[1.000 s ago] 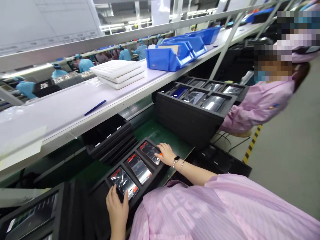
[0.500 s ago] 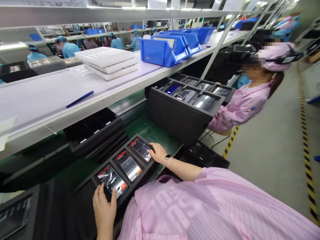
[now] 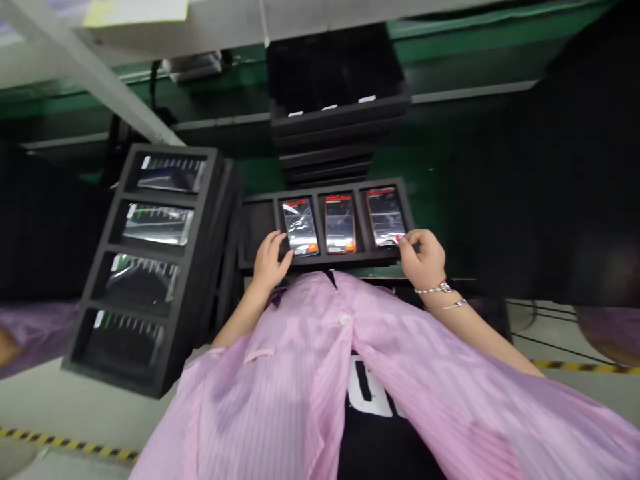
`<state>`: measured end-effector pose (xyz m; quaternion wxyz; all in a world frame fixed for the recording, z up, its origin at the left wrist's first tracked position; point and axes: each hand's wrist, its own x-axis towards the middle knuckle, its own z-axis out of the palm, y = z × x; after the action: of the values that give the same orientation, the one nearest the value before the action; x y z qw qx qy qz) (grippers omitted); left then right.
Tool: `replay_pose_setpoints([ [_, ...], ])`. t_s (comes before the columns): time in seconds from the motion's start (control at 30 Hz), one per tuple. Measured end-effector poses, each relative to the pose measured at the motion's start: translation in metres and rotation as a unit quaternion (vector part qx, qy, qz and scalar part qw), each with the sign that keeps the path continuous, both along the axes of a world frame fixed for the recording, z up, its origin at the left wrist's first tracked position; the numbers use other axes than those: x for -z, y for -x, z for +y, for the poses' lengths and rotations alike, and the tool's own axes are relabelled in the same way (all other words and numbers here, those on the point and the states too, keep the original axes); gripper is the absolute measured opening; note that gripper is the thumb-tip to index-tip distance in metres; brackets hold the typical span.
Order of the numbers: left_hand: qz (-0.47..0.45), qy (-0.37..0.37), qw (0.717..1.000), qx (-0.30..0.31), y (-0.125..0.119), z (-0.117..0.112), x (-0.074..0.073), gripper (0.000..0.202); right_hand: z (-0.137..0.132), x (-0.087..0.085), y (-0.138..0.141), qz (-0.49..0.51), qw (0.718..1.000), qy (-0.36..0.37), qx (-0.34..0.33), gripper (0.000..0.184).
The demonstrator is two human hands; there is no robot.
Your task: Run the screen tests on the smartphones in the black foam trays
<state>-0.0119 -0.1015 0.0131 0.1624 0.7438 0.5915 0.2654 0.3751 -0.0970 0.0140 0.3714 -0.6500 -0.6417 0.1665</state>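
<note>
Three phones with glossy, film-like fronts lie in a black foam tray: the left phone (image 3: 301, 227), the middle phone (image 3: 340, 223) and the right phone (image 3: 385, 217). Red text shows at their tops, and orange or red marks near their lower right corners. My left hand (image 3: 270, 261) rests with fingers apart at the left phone's lower left side, over the tray (image 3: 320, 259). At the right phone's lower right corner, my right hand (image 3: 424, 259) is closed in a pinch beside a small red spot. What lies between its fingertips is too small to make out.
To the left stands a stack of black trays, its top tray (image 3: 193, 267) holding several film-covered flat pieces. Another black tray stack (image 3: 340, 110) sits behind. A metal post (image 3: 100, 73) slants down at upper left. A co-worker's sleeve (image 3: 43, 333) shows at the left edge.
My view has swung left and down, bringing the left tray stack into sight. My right hand's fingers have curled into a pinch at the right phone's corner; my left hand stays by the left phone.
</note>
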Motion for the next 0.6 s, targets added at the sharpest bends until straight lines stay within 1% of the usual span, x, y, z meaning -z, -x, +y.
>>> replay_pose_setpoints([
  [0.07,0.014,-0.002,1.000,0.014,-0.001,-0.007,0.002,0.039,-0.007,-0.005,0.019,0.007,0.996,-0.013,-0.093,0.028],
  [0.13,0.039,-0.004,0.999,0.027,-0.002,-0.011,0.003,0.035,-0.012,-0.007,0.041,-0.017,0.982,-0.029,-0.185,0.024],
  [0.2,0.068,-0.001,0.997,0.034,-0.004,-0.013,0.005,0.034,-0.013,-0.006,0.061,-0.067,0.967,-0.046,-0.242,0.022],
  [0.23,0.078,-0.001,0.996,0.035,-0.005,-0.013,0.005,0.033,-0.013,-0.006,0.069,-0.095,0.960,-0.053,-0.260,0.026],
  [0.3,0.090,-0.002,0.995,0.035,-0.005,-0.012,0.006,0.034,-0.012,-0.003,0.077,-0.132,0.950,-0.054,-0.278,0.036],
  [0.4,0.095,-0.004,0.995,0.030,-0.006,-0.012,0.008,0.037,-0.013,0.000,0.080,-0.156,0.943,-0.039,-0.292,0.050],
  [0.47,0.099,-0.001,0.995,0.026,-0.007,-0.013,0.008,0.041,-0.015,0.004,0.079,-0.173,0.941,-0.028,-0.290,0.056],
  [0.6,0.114,-0.006,0.993,0.017,-0.010,-0.014,0.010,0.047,-0.019,0.013,0.077,-0.213,0.938,0.005,-0.271,0.061],
])
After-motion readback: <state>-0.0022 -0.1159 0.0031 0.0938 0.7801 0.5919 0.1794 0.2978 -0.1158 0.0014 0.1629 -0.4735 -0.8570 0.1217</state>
